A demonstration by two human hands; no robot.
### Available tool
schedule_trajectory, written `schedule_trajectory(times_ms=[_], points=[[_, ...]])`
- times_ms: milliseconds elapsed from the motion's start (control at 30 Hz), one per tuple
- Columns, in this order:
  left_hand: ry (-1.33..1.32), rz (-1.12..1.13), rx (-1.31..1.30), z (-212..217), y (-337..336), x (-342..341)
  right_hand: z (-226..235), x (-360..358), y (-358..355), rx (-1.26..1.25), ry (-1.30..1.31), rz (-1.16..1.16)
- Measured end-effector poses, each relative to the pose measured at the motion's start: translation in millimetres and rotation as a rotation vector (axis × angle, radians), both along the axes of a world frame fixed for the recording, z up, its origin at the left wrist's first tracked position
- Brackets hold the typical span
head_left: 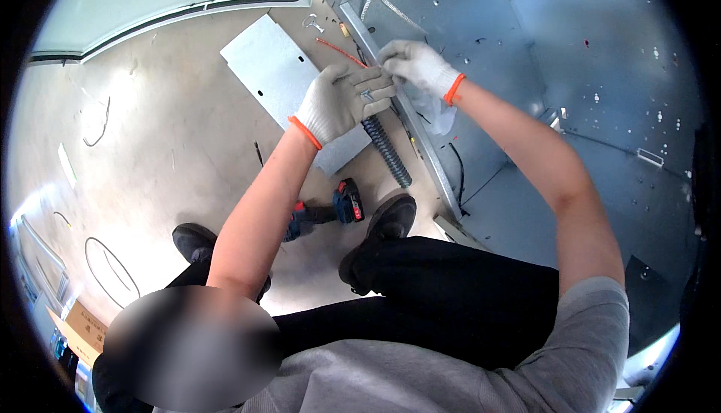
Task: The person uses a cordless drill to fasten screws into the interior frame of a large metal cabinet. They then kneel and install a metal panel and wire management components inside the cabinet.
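My left hand (344, 99), in a white knit glove with an orange cuff, is turned palm up. Its fingers are a little curled and cradle a small metal screw (366, 95). Just right of those fingertips is my right hand (419, 66), gloved the same way, its fingers closed in a pinch. Whatever they pinch, if anything, is too small to make out. A clear plastic bag (441, 116) shows below the right hand, beside the metal frame edge (420, 139); whether the hand touches it I cannot tell. Under my left hand a dark corrugated conduit (387, 152) lies on the floor.
A grey metal cabinet (518, 60) with loose bits inside fills the right. A flat metal plate (266, 52) lies on the floor near an orange-red rod (338, 51). A cordless power tool (348, 201) rests between my shoes. At lower left are a cable loop (92, 263) and cardboard box (81, 327).
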State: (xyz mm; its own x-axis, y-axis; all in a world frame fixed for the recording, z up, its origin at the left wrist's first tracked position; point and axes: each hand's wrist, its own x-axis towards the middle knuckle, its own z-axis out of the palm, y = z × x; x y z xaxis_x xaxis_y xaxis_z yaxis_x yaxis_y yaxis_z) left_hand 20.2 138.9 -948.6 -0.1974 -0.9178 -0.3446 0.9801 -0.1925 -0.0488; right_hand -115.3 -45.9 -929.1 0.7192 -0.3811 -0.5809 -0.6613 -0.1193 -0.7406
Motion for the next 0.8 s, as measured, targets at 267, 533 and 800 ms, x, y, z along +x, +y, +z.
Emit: schedule_trajectory(times_ms=[267,533,800], points=[[-0.030,-0.144,-0.298,37.9,-3.6,6.0,-29.1,-39.0,-34.5,-0.508,0.159,0.294],[-0.014,-0.242,-0.334,36.6,-1.0,4.9,-47.0,-56.2,-8.1,-0.430,0.182,0.414],[-0.220,-0.144,0.357,-44.3,3.9,-10.7,-51.5,-51.4,-40.8,-0.635,0.236,0.507]])
